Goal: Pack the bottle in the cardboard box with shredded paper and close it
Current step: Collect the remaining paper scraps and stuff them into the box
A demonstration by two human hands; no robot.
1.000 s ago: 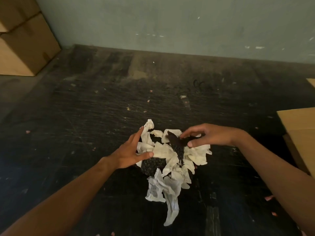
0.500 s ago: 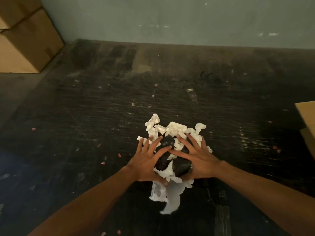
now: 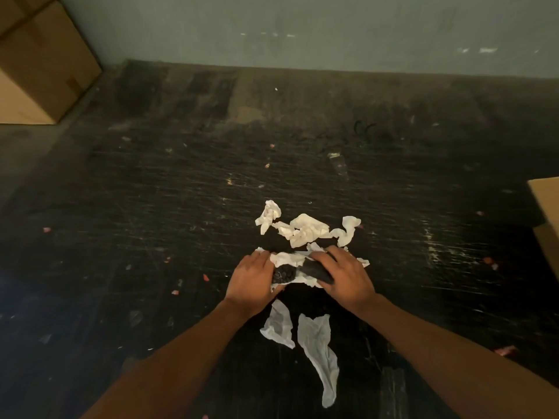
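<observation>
On the dark floor my left hand (image 3: 252, 279) and my right hand (image 3: 348, 275) are closed around a bundle of white shredded paper (image 3: 289, 260) mixed with dark textured pieces (image 3: 314, 270). More white paper scraps (image 3: 305, 229) lie just beyond the hands, apart from the bundle. Two long white strips (image 3: 319, 349) lie between my forearms, nearer to me. A cardboard box (image 3: 546, 213) shows only as a corner at the right edge. No bottle is visible.
Stacked brown cardboard boxes (image 3: 39, 65) stand at the far left against a pale green wall (image 3: 302, 28). The black floor (image 3: 181, 207) is scratched and dotted with small pink and white bits.
Both hands have closed in from spread fingers and gathered part of the pile toward me. Several scraps stayed behind on the far side, and two strips dropped near my forearms.
</observation>
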